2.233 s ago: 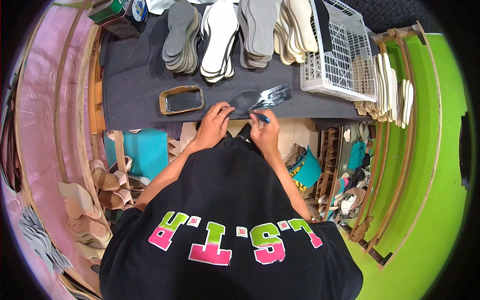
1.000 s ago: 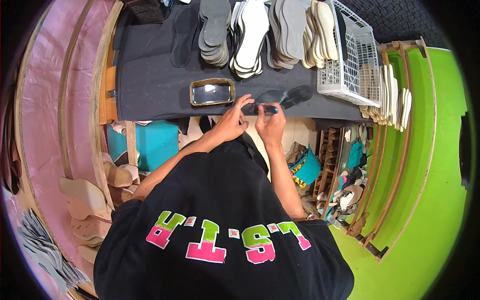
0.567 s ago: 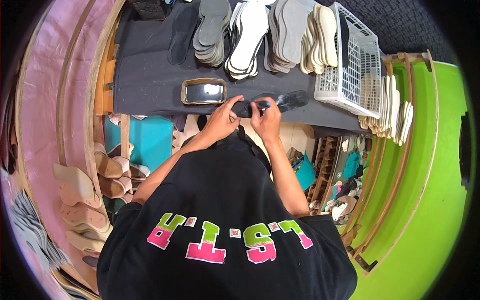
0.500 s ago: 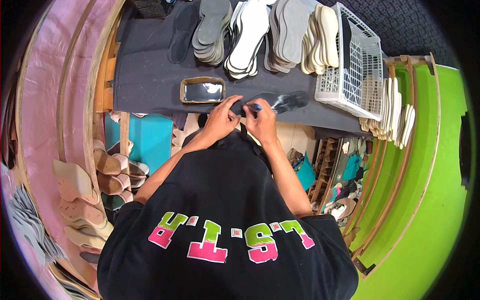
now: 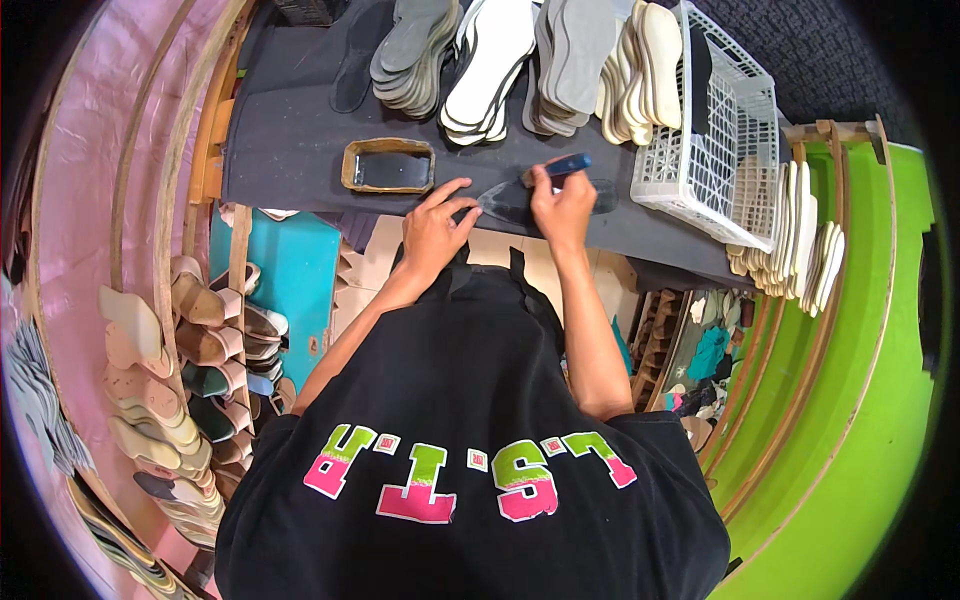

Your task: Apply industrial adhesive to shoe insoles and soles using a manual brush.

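A dark insole (image 5: 510, 206) lies near the table's front edge, its surface streaked with a wet-looking sheen. My left hand (image 5: 437, 226) is at its left end, thumb and a fingertip pinching the tip while the index finger stretches out above. In my closed right hand (image 5: 563, 212) is a brush with a blue handle (image 5: 571, 166), held over the middle of the insole. The hand hides part of the insole, and the bristles are hard to make out. A shallow brown-rimmed tray (image 5: 346, 166) of dark, shiny liquid stands left of my hands.
Stacks of grey insoles (image 5: 418, 60), white insoles (image 5: 490, 70) and cream insoles (image 5: 655, 70) line the table's far side. A white plastic basket (image 5: 690, 185) stands at the right, beside more cream pieces (image 5: 795, 230). Racks of footwear (image 5: 210, 345) are at the left.
My right hand with the brush has moved right and up along the insole, away from my left hand. The left hand's index finger has lifted and spread. The whole view has shifted slightly.
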### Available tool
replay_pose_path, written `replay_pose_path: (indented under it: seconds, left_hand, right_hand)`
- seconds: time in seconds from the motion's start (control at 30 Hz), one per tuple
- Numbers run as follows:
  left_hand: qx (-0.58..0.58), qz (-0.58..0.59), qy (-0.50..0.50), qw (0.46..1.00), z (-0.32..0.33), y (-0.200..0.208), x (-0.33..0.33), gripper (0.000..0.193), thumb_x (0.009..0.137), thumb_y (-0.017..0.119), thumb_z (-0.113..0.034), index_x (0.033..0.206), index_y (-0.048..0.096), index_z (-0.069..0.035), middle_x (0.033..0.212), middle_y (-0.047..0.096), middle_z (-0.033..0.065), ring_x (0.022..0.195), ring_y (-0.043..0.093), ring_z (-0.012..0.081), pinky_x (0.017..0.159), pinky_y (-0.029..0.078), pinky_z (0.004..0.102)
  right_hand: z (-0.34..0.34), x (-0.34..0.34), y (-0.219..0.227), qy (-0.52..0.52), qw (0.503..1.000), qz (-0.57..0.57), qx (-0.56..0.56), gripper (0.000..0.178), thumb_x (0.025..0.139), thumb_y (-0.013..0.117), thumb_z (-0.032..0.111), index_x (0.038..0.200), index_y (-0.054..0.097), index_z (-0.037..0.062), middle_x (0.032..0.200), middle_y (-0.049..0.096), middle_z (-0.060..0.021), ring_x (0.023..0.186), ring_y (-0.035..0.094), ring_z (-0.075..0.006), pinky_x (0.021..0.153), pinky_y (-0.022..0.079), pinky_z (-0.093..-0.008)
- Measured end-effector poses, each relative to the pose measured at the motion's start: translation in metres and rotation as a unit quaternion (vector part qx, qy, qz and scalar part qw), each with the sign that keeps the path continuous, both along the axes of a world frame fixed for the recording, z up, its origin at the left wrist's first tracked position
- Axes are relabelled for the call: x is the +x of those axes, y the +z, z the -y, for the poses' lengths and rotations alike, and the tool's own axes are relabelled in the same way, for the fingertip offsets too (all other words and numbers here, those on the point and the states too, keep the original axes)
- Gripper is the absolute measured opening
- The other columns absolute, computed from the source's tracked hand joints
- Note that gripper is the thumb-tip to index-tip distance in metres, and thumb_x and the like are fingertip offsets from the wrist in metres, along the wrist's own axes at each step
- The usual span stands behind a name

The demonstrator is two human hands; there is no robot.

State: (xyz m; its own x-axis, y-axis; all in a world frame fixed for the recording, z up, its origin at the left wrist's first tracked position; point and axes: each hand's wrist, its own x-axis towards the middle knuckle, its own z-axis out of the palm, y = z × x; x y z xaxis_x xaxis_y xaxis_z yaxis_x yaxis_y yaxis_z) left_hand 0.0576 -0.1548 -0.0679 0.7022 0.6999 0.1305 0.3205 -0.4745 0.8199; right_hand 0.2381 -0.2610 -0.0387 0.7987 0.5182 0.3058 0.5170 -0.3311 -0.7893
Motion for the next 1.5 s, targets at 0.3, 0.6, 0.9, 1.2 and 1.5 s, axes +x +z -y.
replay_pose_path:
  seconds: [0.3,0.6,0.9,1.2,1.5]
  left_hand:
    - [0.018,-0.003,-0.001,1.0,0.0,-0.001,0.002,0.014,0.088,0.085,-0.02,0.099,0.087,-0.011,0.131,0.076,-0.0021,0.054,0.065,0.0163,0.059,0.053,0.0315]
    - [0.021,-0.005,-0.002,1.0,-0.001,0.003,0.003,0.012,0.089,0.084,-0.018,0.098,0.087,-0.011,0.131,0.076,-0.0022,0.056,0.066,0.0146,0.058,0.052,0.0301]
    - [0.032,0.001,0.011,0.999,0.003,0.002,0.003,0.014,0.087,0.087,-0.019,0.097,0.087,-0.01,0.127,0.077,-0.002,0.052,0.061,0.0148,0.056,0.05,0.0291]
    - [0.012,-0.006,0.012,1.0,0.002,0.003,0.005,0.014,0.088,0.087,-0.02,0.098,0.087,-0.01,0.129,0.077,-0.0018,0.052,0.059,0.0137,0.056,0.049,0.0287]
    - [0.016,-0.018,0.006,1.0,0.0,0.005,0.006,0.015,0.087,0.088,-0.02,0.098,0.087,-0.01,0.129,0.077,-0.0018,0.052,0.059,0.0129,0.056,0.049,0.029]
  right_hand:
    - [0.007,-0.03,0.003,0.081,0.996,-0.02,0.033,0.011,0.093,0.077,0.005,0.09,0.067,0.0011,0.08,0.072,-0.0163,0.067,0.071,-0.0315,0.063,0.055,-0.0394]
    - [0.01,-0.04,0.009,0.243,0.949,0.194,-0.043,0.027,0.071,0.07,-0.004,0.095,0.064,0.0052,0.09,0.064,-0.0118,0.086,0.064,-0.0365,0.076,0.056,-0.0463]
    - [0.041,0.008,-0.001,0.044,0.994,0.09,-0.048,0.017,0.082,0.074,-0.001,0.096,0.065,0.0016,0.089,0.068,-0.0171,0.082,0.068,-0.0396,0.073,0.055,-0.0469]
    - [0.045,0.02,0.0,0.02,0.999,0.016,0.02,0.01,0.092,0.079,0.006,0.091,0.069,0.0019,0.078,0.072,-0.0158,0.065,0.071,-0.0325,0.063,0.055,-0.0403]
    - [0.044,-0.018,0.0,0.099,0.995,0.01,0.021,0.012,0.09,0.078,0.004,0.093,0.067,0.0015,0.087,0.07,-0.018,0.075,0.069,-0.0377,0.065,0.055,-0.0431]
